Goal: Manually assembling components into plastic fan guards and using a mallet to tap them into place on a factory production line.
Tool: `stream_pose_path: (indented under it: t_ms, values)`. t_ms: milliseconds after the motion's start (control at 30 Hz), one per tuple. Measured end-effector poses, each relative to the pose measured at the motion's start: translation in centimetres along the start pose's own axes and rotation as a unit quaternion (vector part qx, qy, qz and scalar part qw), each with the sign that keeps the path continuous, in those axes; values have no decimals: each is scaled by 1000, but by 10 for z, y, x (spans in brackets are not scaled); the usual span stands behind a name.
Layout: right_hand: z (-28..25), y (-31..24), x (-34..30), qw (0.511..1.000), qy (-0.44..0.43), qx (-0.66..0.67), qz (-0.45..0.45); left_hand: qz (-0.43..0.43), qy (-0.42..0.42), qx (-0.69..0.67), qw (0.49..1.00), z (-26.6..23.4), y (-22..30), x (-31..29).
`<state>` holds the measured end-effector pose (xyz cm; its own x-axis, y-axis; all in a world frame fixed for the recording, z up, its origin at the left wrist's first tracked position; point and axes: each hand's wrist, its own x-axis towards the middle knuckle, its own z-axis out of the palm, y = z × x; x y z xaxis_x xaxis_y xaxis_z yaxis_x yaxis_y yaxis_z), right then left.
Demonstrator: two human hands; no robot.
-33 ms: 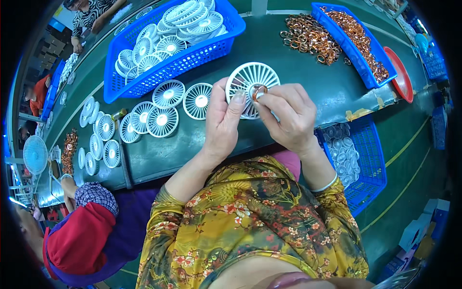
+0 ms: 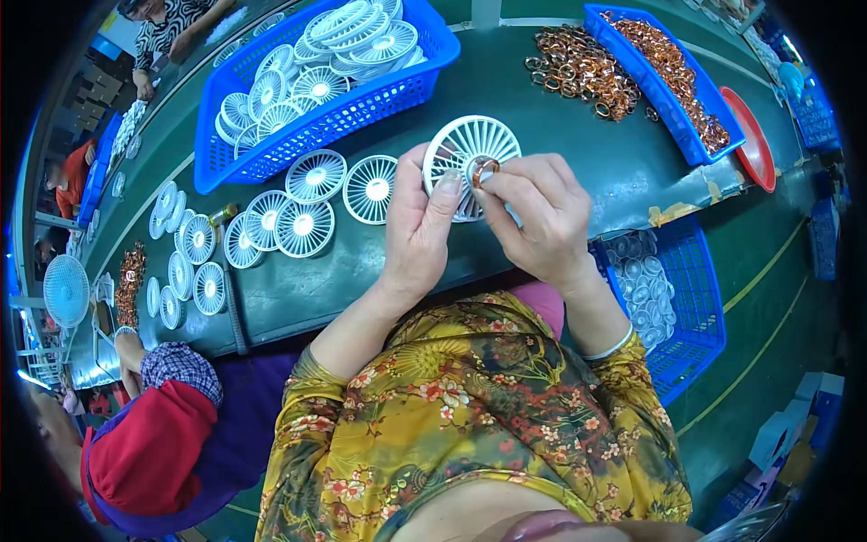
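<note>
In front of my chest, my left hand (image 2: 422,212) grips a white round spoked fan grille (image 2: 462,135) by its left side, thumb toward the middle. My right hand (image 2: 539,210) pinches a shiny copper-coloured ring (image 2: 484,170) at the grille's hub. Whether the ring is seated around the hub or only touches it, I cannot tell. The grille is tilted up off the table, and my right fingers cover its right lower part. Nearest on the left lies another white grille (image 2: 371,190), flat on the green table (image 2: 397,262).
A blue basket (image 2: 316,135) heaped with white grilles stands at the back left. Copper rings (image 2: 582,72) lie piled at the back right beside a blue tray (image 2: 673,95) and a red lid (image 2: 748,140). Another blue basket (image 2: 691,298) holds pale parts lower right. A co-worker's red cap (image 2: 153,443) shows at left.
The grille and my right hand have shifted very slightly to the left. Both hands keep their hold.
</note>
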<state>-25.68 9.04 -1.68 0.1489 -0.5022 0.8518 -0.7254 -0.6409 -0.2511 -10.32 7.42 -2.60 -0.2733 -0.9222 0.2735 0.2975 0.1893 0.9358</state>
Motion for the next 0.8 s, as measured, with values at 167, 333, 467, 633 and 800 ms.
stream_pose_path:
  t_ms: [167, 333, 467, 633, 800]
  values:
    - [-6, -3, 7, 991, -127, -6, 51, 13, 1, 161, 987, -6, -11, -2]
    - [-1, -3, -3, 988, -128, 0, 85, -3, -18, 136, 991, -9, -7, 4]
    - [-11, 0, -8, 993, -99, -16, 61, -153, -89, -66, 982, -13, 6, 8]
    - [-33, 21, -13, 971, -181, 148, 52, -215, -164, -93, 958, -8, 8, -3]
    - [-24, 19, -27, 927, -74, 300, 213, -68, -161, 110, 979, 4, -13, -2]
